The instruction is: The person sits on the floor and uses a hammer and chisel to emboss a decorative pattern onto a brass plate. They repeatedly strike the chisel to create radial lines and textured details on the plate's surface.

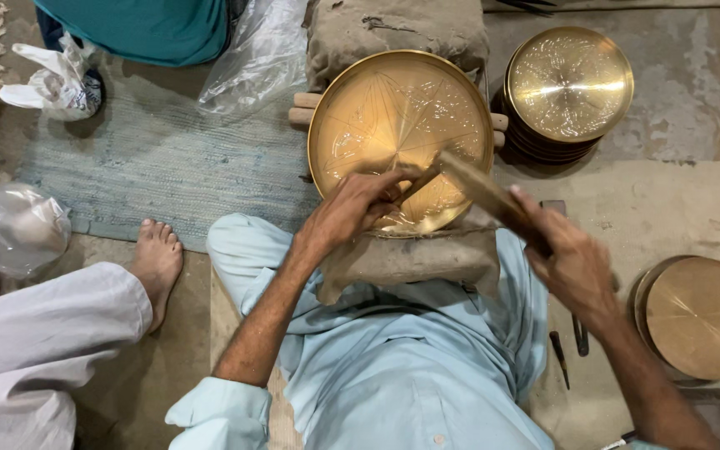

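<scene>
Left hand [352, 208] grips a thin chisel [417, 182] against the engraved brass plate [400, 133], which lies propped on padded sacking [393, 33]. Right hand [572, 262] clenches a wooden mallet [481, 190] just above the chisel.

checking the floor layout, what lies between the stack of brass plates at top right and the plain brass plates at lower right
In the head view, between the engraved stack and the plain plates, only bare grey floor shows.

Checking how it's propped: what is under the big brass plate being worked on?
The brass plate rests on brown padded cushions and wooden sticks; the support beneath its middle is covered.
</scene>
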